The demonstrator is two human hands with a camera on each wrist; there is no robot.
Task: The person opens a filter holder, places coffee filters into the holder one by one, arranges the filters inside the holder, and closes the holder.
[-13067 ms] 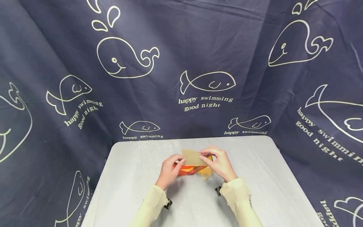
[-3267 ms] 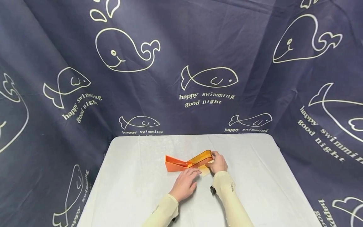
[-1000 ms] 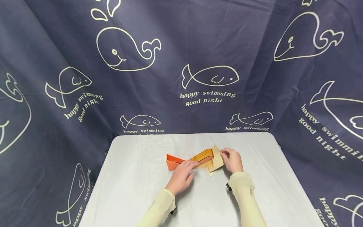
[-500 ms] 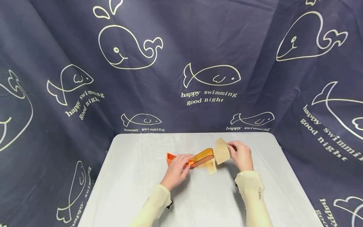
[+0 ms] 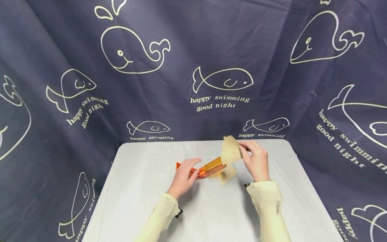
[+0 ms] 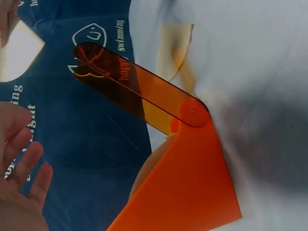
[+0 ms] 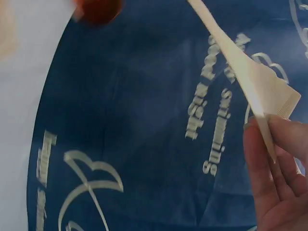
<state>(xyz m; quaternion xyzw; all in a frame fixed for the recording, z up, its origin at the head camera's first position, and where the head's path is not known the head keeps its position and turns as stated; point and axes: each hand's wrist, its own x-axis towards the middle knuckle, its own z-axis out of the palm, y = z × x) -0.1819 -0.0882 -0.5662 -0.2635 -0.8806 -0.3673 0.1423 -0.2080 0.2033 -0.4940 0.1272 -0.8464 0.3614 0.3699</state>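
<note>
An orange hinged case [image 6: 192,183] with an amber see-through cover [image 6: 144,91] lies swung wide, the two parts forming a shallow V. My left hand [image 5: 182,176] is over the orange part, the thumb partly hidden by it. In the left wrist view the fingers [image 6: 31,166] are stretched out, apart from the case. To the right, my right hand [image 5: 257,159] pinches a tan paper coffee filter [image 5: 231,149] by its edge, above the table. The right wrist view shows this filter edge-on between thumb and fingers. Another filter [image 5: 229,174] lies by the amber cover.
The light table [image 5: 211,215] has rounded far corners. Behind it and to both sides hangs a dark blue cloth [image 5: 220,50] with whale and fish outlines. Each sleeve has a black wrist camera [image 5: 179,213] at its cuff.
Earlier both hands held a filter over the case. Since then my right hand drew a filter off to the right, raised it and tilted it. My left hand slid left along the case.
</note>
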